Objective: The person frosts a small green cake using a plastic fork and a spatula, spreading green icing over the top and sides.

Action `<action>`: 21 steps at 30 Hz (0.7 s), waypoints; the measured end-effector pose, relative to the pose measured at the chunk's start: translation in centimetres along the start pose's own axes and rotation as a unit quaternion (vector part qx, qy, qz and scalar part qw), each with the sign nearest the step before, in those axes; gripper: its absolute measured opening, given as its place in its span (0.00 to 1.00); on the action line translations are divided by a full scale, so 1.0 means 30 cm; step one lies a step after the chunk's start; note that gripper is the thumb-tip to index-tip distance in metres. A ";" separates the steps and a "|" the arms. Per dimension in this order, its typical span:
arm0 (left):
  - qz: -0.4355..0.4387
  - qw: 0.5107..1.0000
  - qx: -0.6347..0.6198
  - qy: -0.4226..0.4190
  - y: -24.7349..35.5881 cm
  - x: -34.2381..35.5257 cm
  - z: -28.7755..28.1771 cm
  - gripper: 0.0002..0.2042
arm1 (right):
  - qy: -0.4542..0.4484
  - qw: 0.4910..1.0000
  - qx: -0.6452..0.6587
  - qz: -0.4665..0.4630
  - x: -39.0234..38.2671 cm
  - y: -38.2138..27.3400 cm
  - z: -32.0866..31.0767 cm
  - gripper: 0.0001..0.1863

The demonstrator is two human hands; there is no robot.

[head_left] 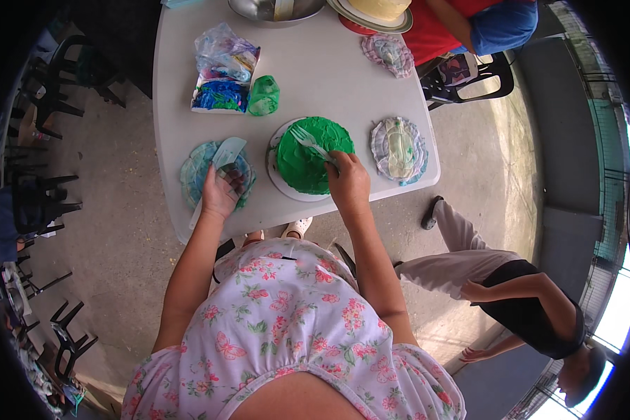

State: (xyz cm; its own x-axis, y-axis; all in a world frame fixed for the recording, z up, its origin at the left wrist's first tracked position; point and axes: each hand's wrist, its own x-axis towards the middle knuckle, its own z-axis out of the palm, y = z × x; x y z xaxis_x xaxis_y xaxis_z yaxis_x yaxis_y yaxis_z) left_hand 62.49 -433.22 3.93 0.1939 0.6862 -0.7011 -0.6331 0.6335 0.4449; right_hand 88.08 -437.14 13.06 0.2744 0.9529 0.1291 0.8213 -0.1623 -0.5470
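My right hand (346, 175) is closed round a pale plastic fork (308, 140), its tines on a green-frosted round cake (304, 171) on a white board (280, 189). Left of it, my left hand (222, 187) is turned palm up, fingers loosely curled and apart with nothing visible in the palm. It is over a pale, long-handled spatula (229, 150) lying across a crumpled, blue-stained round liner (192, 175); whether it touches the spatula is unclear. Right of the cake lies another stained, crumpled liner (399, 150).
On the white table (315, 70) are a tray (220, 94) of blue-green smears and plastic bags, a green bag (264, 94), a steel bowl (276, 14) and a plain cake (371, 10). A person in red (434, 28) is behind; another (525, 294) is at right. Black chairs (56, 196) line the left.
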 end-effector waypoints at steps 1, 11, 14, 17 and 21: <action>0.002 1.000 0.000 -0.005 -0.001 0.001 -0.002 0.23 | 0.000 1.000 -0.001 0.002 0.000 0.000 0.000 0.10; -0.001 1.000 -0.005 -0.003 0.000 -0.002 0.001 0.23 | 0.003 1.000 0.006 0.000 0.000 0.004 0.005 0.10; 0.000 1.000 0.000 -0.002 0.001 -0.005 0.004 0.23 | 0.004 1.000 0.014 0.003 0.001 0.000 0.002 0.10; -0.001 1.000 0.002 0.000 0.001 -0.005 0.004 0.23 | 0.006 1.000 0.018 0.005 0.000 0.000 0.000 0.10; -0.003 1.000 -0.001 0.001 0.003 -0.007 0.008 0.23 | 0.010 1.000 0.024 0.003 -0.001 0.002 -0.002 0.09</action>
State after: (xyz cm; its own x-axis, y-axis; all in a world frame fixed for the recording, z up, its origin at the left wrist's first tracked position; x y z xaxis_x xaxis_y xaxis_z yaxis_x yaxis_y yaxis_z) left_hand 62.58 -433.23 4.25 0.1951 0.6820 -0.7048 -0.6330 0.6365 0.4407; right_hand 88.15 -437.19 13.07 0.2889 0.9468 0.1421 0.7946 -0.1544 -0.5871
